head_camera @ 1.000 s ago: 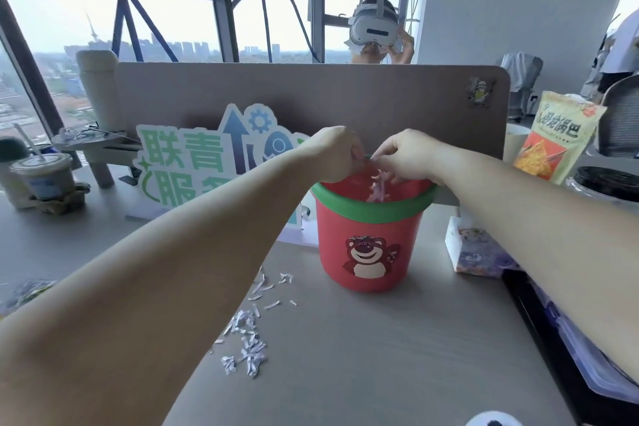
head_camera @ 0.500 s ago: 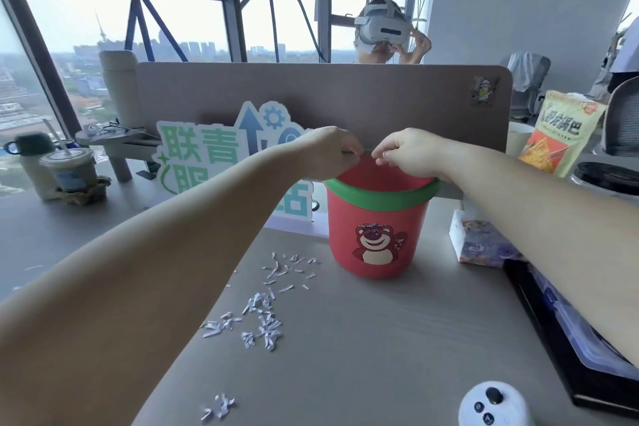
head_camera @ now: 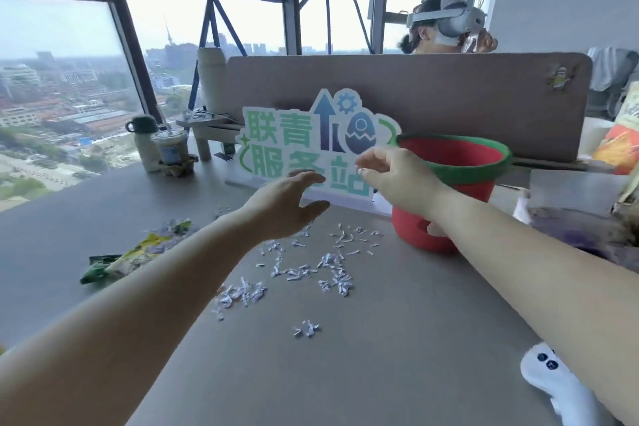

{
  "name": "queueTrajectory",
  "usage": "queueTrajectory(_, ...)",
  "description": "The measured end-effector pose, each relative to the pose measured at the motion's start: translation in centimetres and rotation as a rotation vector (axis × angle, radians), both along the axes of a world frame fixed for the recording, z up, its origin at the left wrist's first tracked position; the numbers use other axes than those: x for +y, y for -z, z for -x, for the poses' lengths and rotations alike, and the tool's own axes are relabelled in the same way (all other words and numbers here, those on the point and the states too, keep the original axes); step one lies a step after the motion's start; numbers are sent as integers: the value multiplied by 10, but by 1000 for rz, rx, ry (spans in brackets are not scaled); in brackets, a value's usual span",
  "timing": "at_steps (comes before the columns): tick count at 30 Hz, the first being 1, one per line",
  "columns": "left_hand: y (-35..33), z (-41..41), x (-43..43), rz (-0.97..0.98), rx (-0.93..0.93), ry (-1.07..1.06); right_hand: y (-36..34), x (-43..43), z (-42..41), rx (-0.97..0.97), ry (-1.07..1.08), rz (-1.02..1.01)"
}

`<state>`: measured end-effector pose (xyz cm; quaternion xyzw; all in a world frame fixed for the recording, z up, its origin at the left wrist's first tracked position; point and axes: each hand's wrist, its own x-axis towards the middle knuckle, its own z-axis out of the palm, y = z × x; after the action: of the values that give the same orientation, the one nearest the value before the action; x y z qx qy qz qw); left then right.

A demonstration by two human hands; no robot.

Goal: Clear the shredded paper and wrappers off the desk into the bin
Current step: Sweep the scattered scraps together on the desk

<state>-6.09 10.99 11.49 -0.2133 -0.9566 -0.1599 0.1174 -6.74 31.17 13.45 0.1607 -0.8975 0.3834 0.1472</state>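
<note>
Small white shreds of paper [head_camera: 304, 270] lie scattered over the middle of the grey desk [head_camera: 397, 339]. A crumpled green and yellow wrapper [head_camera: 135, 254] lies at the left. The red bin with a green rim [head_camera: 453, 162] stands at the right, behind my right forearm. My left hand [head_camera: 287, 204] hovers open above the far edge of the shreds, fingers spread, holding nothing. My right hand [head_camera: 394, 173] is open just left of the bin's rim, also holding nothing.
A green and white cut-out sign [head_camera: 311, 145] leans on the brown divider [head_camera: 432, 93]. A flask and a lidded cup [head_camera: 169, 149] stand far left. A white controller [head_camera: 553, 380] lies near right, snack bags [head_camera: 619, 145] far right. A person in a headset sits behind the divider.
Both hands have left the bin's opening, moved left and opened up. The view has swung left, bringing the wrapper and more shreds into sight.
</note>
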Motion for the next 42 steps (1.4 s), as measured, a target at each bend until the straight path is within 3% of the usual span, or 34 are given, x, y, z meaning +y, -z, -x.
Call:
queueTrajectory(8, 67, -53, -85, 70, -143, -234, 92, -42, -19, -300, -119, -303)
queueTrajectory(17, 127, -78, -140, 54, -351, -499, 141, -58, -22, -308, -117, -505)
queueTrajectory(42, 136, 20, -142, 12, -184, -416, 155, -127, 86, -230, -88, -554)
